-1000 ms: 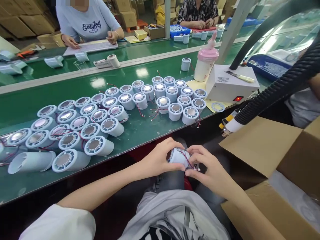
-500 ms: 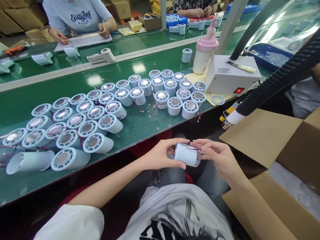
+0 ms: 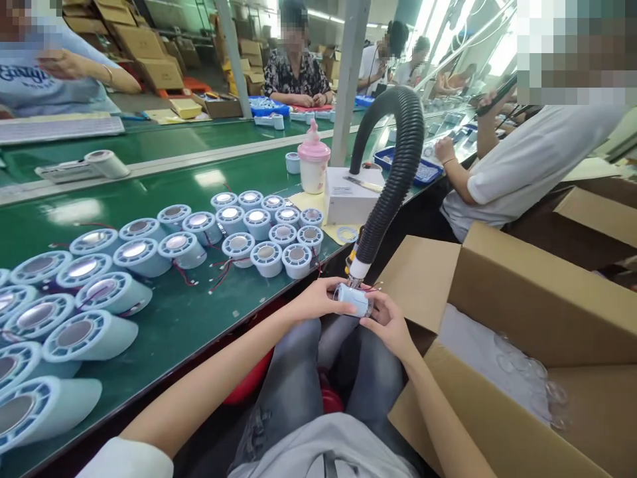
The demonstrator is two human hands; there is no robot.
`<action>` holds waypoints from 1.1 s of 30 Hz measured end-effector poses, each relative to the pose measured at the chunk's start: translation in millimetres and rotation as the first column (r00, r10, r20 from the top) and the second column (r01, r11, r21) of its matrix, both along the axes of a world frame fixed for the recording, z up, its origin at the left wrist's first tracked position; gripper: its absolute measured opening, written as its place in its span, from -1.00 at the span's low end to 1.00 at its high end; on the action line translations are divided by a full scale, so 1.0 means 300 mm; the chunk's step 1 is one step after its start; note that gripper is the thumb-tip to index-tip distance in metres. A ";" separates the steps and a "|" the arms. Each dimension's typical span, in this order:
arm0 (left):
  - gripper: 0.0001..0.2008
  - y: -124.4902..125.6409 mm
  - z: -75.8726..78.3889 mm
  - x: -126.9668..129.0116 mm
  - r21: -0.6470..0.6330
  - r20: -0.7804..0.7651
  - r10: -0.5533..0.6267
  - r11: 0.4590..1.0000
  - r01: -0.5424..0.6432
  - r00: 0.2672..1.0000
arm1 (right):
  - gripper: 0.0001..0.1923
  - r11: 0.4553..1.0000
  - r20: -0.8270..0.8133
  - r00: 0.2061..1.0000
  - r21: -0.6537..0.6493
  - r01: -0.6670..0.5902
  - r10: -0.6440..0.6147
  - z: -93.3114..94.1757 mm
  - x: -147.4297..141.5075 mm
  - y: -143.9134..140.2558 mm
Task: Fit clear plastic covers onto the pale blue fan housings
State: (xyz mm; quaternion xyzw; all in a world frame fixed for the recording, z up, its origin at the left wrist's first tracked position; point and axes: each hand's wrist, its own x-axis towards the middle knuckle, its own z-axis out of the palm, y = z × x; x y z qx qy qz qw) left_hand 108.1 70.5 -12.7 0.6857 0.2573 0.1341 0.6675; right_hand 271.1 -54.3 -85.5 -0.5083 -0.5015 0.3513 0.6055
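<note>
Over my lap, a light blue plastic cylinder (image 3: 352, 299) lies on its side between my two hands, with a clear plastic part at its right end. My left hand (image 3: 321, 300) is closed on its left side, and my right hand (image 3: 391, 320) grips the clear end. Thin red wires (image 3: 372, 288) stick out by the right fingers. Just above the cylinder is the metal and white nozzle (image 3: 357, 271) of a black ribbed hose (image 3: 393, 192); whether they touch I cannot tell.
Rows of similar blue cylinders (image 3: 266, 259) with round silver discs stand on the green bench (image 3: 219, 325). A white box (image 3: 343, 202) and a pink-lidded cup (image 3: 313, 162) stand behind. An open carton (image 3: 537, 305) with clear rings is at right. Co-workers sit around.
My view has swung right and up. The cylinder in my hands has come under the hose nozzle; before, it was apart from it. Both hands still hold it.
</note>
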 end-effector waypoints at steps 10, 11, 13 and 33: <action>-0.26 -0.067 0.041 -0.163 -0.065 -0.040 -0.046 0.997 0.043 0.998 | -0.61 0.989 0.209 0.967 -0.015 -0.149 0.149 0.094 -0.041 -0.062; -0.24 -0.091 0.047 -0.191 -0.063 -0.038 -0.067 0.996 0.065 0.997 | -0.61 0.985 0.216 0.961 -0.026 -0.173 0.175 0.110 -0.052 -0.082; -0.21 -0.138 0.060 -0.238 -0.040 -0.013 -0.106 0.994 0.105 0.994 | -0.61 0.978 0.263 0.942 -0.040 -0.206 0.209 0.144 -0.074 -0.123; -0.15 -0.248 0.114 -0.348 0.350 0.183 -0.169 0.932 0.097 0.968 | -0.58 0.891 -0.059 0.935 -0.286 -0.352 0.350 0.321 -0.152 -0.230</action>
